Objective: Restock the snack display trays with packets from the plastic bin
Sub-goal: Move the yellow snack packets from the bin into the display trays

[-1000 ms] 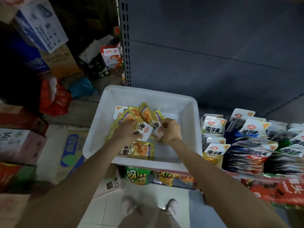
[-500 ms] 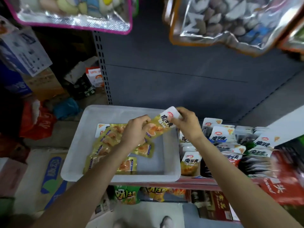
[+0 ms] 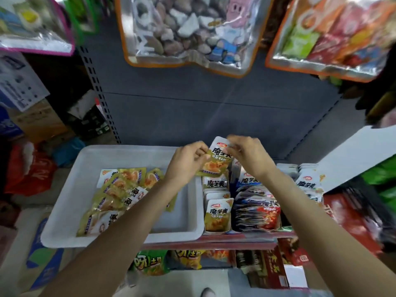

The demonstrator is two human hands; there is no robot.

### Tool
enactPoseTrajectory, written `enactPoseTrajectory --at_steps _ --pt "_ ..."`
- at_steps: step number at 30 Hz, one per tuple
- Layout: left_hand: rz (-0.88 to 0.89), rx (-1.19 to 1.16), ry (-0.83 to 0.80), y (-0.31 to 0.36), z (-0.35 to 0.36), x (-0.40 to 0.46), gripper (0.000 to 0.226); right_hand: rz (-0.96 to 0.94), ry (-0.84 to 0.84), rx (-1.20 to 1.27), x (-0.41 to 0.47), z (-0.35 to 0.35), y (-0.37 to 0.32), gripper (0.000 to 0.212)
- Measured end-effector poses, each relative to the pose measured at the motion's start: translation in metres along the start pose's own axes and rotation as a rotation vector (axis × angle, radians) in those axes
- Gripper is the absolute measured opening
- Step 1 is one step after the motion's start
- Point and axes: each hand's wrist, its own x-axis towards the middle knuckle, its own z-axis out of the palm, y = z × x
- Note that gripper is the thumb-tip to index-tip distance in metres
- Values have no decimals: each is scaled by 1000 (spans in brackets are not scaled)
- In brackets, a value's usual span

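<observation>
A white plastic bin [image 3: 70,202] sits on the shelf at the left, with several yellow-green snack packets [image 3: 120,196] piled in its left half. Both hands hold one yellow-and-white packet [image 3: 216,159] upright above the bin's right rim. My left hand [image 3: 186,161] pinches its left edge and my right hand [image 3: 246,155] pinches its top right corner. Just below and right stands a narrow display tray [image 3: 217,231] with a row of the same packets [image 3: 217,213] standing in it.
More trays of red and blue packets [image 3: 257,206] and white packets [image 3: 308,185] stand to the right. Large hanging snack bags [image 3: 188,33] hang overhead. Boxes and bags crowd the floor at the left [image 3: 30,170]. A lower shelf holds green snack bags [image 3: 150,262].
Both hands lifted one packet out of the bin and carried it right, to above the bin's right rim beside the display tray. The camera tilted up, showing hanging bags.
</observation>
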Motion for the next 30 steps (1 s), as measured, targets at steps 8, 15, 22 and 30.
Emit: enactPoseTrajectory --at_steps 8,15,22,30 --pt "23 86 14 8 8 -5 8 -5 -209 -158 -1 20 9 11" --pt "6 221 19 -7 16 -10 11 27 -70 -216 -5 27 9 16" --pt "-99 336 -151 -10 25 -7 16 49 -214 -489 -3 46 11 24" --pt "-159 252 -133 -26 8 -14 22 -13 -235 -408 5 46 -4 20"
